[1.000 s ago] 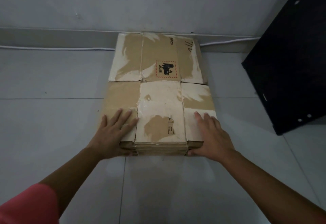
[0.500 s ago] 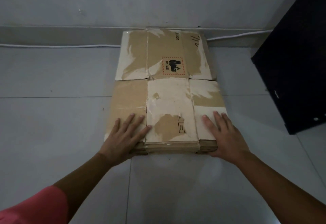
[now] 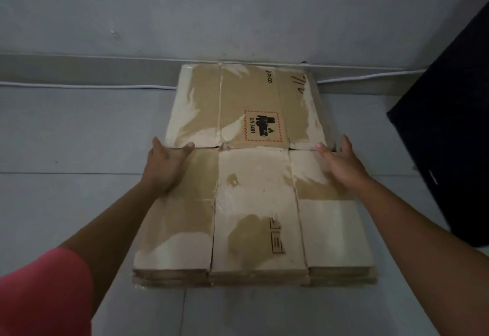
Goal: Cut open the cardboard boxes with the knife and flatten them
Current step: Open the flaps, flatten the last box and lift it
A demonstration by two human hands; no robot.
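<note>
A stack of flattened cardboard boxes [image 3: 254, 203] lies on the tiled floor, its far end against the wall. The top sheet is brown with torn white patches and a red-framed UN 3481 label [image 3: 262, 126]. A seam crosses the middle of the stack. My left hand [image 3: 165, 167] lies at the left end of that seam, thumb on top of the far panel and fingers hidden at its edge. My right hand [image 3: 341, 163] does the same at the right end. No knife is in view.
A grey wall and skirting [image 3: 79, 68] run behind the stack, with a white cable [image 3: 92, 86] along the floor. A large black object [image 3: 449, 137] stands close on the right. Bare grey tiles [image 3: 66, 163] lie to the left and in front.
Both hands have moved from the stack's near edge forward to the middle seam. The camera has come closer, so the stack looks larger.
</note>
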